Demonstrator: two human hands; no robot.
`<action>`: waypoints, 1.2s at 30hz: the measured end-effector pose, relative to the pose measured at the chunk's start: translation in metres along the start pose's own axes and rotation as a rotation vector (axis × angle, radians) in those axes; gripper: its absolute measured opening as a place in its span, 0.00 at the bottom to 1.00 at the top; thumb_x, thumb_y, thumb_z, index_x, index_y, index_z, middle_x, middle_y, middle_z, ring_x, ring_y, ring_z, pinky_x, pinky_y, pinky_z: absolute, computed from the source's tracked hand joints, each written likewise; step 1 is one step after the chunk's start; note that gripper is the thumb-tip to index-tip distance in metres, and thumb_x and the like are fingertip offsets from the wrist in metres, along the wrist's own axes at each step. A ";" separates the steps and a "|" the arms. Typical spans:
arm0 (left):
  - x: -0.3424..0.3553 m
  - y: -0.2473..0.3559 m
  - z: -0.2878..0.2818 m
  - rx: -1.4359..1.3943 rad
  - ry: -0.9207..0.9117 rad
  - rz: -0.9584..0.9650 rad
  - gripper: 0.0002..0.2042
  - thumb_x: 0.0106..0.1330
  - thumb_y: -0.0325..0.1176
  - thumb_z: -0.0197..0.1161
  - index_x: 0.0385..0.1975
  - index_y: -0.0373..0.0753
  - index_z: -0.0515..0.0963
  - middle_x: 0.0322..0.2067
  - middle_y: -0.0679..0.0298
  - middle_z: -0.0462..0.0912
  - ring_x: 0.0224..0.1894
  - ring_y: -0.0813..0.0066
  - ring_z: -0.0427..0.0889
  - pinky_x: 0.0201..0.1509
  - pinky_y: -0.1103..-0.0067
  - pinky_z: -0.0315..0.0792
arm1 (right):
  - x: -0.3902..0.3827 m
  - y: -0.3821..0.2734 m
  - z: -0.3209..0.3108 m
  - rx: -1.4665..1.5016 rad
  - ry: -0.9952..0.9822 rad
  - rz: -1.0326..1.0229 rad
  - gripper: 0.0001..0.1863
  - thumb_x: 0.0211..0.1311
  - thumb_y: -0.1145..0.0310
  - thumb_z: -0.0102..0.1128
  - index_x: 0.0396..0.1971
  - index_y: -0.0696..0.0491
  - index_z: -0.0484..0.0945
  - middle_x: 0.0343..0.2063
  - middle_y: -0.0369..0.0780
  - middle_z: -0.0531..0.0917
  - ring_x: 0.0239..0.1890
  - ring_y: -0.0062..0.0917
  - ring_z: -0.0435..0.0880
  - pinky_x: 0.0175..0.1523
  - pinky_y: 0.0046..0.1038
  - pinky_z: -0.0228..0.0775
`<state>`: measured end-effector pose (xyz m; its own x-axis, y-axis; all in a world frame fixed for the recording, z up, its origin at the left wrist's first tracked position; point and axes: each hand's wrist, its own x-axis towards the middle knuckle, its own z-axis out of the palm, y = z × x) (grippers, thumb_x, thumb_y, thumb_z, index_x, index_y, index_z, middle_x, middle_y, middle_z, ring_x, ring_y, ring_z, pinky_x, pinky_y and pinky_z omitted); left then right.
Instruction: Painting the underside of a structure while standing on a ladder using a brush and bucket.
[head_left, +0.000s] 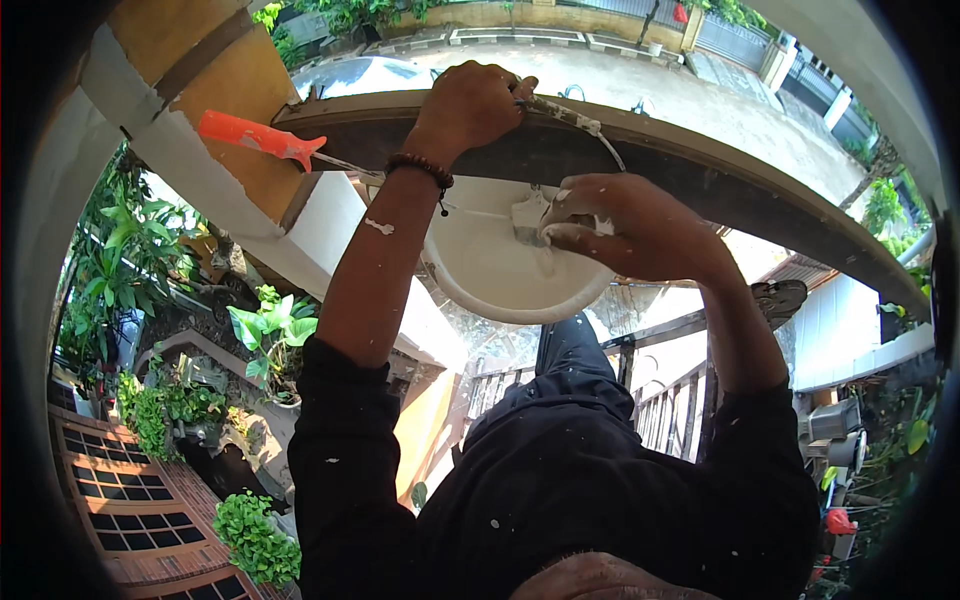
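Observation:
My left hand [472,108] is closed on the paint-smeared handle [585,122] of a white bucket [505,303], on top of a long dark beam. The bucket stands out below the beam, with whitish paint [485,255] inside. My right hand [635,228] is over the bucket's right side, fingers curled and flecked with paint. Its fingertips meet the edge of a flat, paint-coated paintbrush [528,218] inside the bucket. Left of my left wrist, a tool with an orange handle [258,140] and a thin metal rod reaches toward the bucket; its far end is hidden.
The beam [760,200] crosses in front of me, with a street and parked car [360,75] beyond. A yellow and white wall [230,170] rises at left. Far below are plants [265,335], a tiled roof [150,510] and a metal railing [680,400].

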<state>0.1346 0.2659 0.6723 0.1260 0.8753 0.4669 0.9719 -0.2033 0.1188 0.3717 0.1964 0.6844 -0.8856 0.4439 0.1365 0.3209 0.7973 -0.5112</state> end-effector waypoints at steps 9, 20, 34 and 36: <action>0.005 0.005 0.008 -0.036 0.034 0.019 0.26 0.73 0.56 0.50 0.35 0.40 0.87 0.32 0.49 0.86 0.39 0.50 0.85 0.51 0.61 0.77 | 0.104 0.146 0.168 -0.767 -0.130 0.059 0.15 0.55 0.65 0.65 0.36 0.62 0.84 0.38 0.55 0.81 0.42 0.46 0.85 0.40 0.46 0.78; -0.004 -0.003 0.009 -0.047 0.036 -0.021 0.26 0.72 0.55 0.51 0.31 0.39 0.86 0.34 0.50 0.87 0.42 0.50 0.85 0.54 0.62 0.76 | 0.121 0.158 0.175 -1.822 -0.706 -0.260 0.17 0.53 0.67 0.63 0.42 0.59 0.86 0.47 0.48 0.80 0.50 0.40 0.78 0.40 0.37 0.73; 0.005 0.002 0.005 -0.051 0.063 0.020 0.25 0.71 0.53 0.52 0.30 0.38 0.86 0.32 0.48 0.86 0.42 0.49 0.85 0.52 0.61 0.77 | 0.106 0.108 0.126 -1.126 -0.501 -0.248 0.08 0.48 0.69 0.62 0.25 0.55 0.87 0.25 0.46 0.87 0.32 0.40 0.87 0.36 0.41 0.77; 0.004 0.001 0.003 -0.047 0.066 0.048 0.24 0.71 0.52 0.52 0.29 0.37 0.86 0.31 0.48 0.86 0.40 0.48 0.85 0.50 0.60 0.77 | 0.107 0.084 0.126 -1.029 -0.581 -0.211 0.09 0.54 0.68 0.62 0.32 0.51 0.89 0.31 0.44 0.89 0.34 0.37 0.89 0.36 0.41 0.79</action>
<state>0.1372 0.2710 0.6716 0.1573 0.8337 0.5294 0.9545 -0.2658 0.1351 0.2618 0.2596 0.5486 -0.8873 0.2258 -0.4022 0.0352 0.9025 0.4292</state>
